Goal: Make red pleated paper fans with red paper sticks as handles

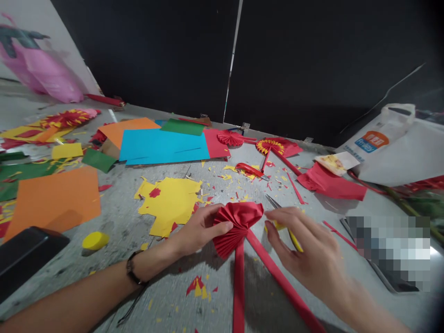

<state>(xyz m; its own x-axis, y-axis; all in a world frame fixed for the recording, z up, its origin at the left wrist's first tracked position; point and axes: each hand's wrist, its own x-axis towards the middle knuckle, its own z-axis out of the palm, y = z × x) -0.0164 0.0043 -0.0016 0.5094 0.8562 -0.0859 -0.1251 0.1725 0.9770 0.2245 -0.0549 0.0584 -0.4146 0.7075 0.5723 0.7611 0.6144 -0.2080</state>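
Observation:
A red pleated paper fan (pixel 231 233) is pinched in my left hand (pixel 203 229), thumb on top of the folds. Its upper right part is a smooth, crumpled flap. Two long red paper strips (pixel 239 282) run down from it toward me. My right hand (pixel 307 240) is just right of the fan, thumb and forefinger curved and a little apart, with no paper seen between them. Scissors (pixel 294 241) with yellow handles show behind those fingers, blades pointing away; the hand partly hides them. A yellow paper sheet (pixel 173 199) with ragged edges lies beyond my left hand.
Orange (pixel 58 199) and blue sheets (pixel 163 145) lie left and behind. Finished-looking red and yellow rosettes (pixel 270 147) and a red utility knife (pixel 249 170) lie farther back. A phone (pixel 385 254) and white bag (pixel 381 143) are right; a black object (pixel 31 254) is left.

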